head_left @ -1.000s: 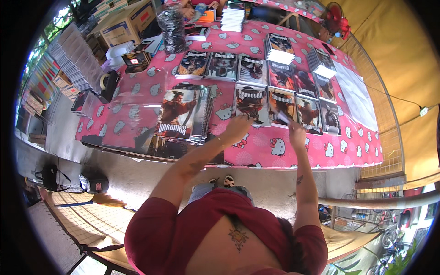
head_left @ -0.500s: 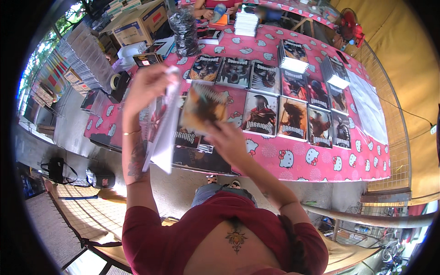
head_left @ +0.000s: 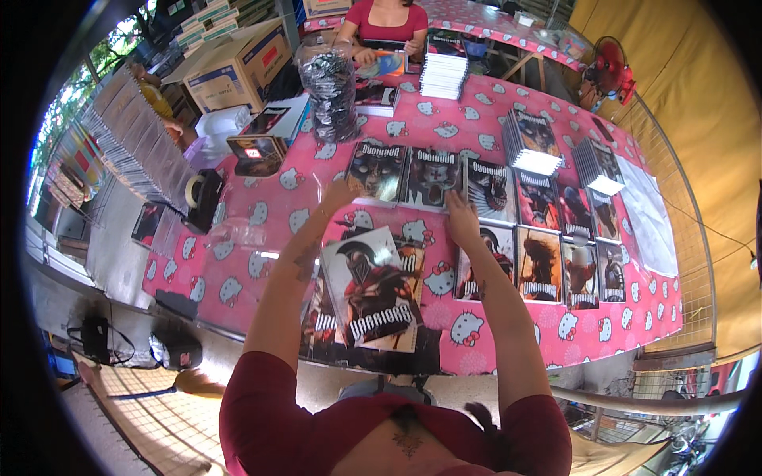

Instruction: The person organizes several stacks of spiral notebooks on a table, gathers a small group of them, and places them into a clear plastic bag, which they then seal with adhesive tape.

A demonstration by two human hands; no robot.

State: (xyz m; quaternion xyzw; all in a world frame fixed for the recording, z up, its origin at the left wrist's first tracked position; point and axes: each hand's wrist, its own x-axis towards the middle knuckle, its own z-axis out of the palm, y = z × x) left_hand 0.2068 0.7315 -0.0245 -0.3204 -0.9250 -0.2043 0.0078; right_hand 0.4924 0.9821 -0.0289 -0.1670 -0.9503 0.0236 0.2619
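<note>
My left hand (head_left: 341, 195) is at the lower left corner of a spiral notebook (head_left: 377, 172) with a dark face on its cover, its fingers bent against the edge. Beside that lies another dark notebook (head_left: 433, 178). My right hand (head_left: 461, 218) touches its lower right corner with fingers stretched out. Between my forearms, near the table's front edge, lies a loose pile of notebooks, the top one (head_left: 371, 285) showing a helmeted warrior in red. To the right are two rows of notebooks, including a winged cover (head_left: 490, 190) and an orange one (head_left: 539, 266).
Stacked notebooks (head_left: 533, 143) stand farther back on the pink patterned tablecloth (head_left: 468, 329). A plastic-wrapped dark bundle (head_left: 329, 99), a tape dispenser (head_left: 205, 202) and a tall stack of clear-covered items (head_left: 135, 139) are left. Across the table, a person (head_left: 387, 24) handles a colourful booklet.
Both hands have let go of the notebooks they held, which now lie piled near the front edge. My hands have moved forward to the farther row, and the view has shifted.
</note>
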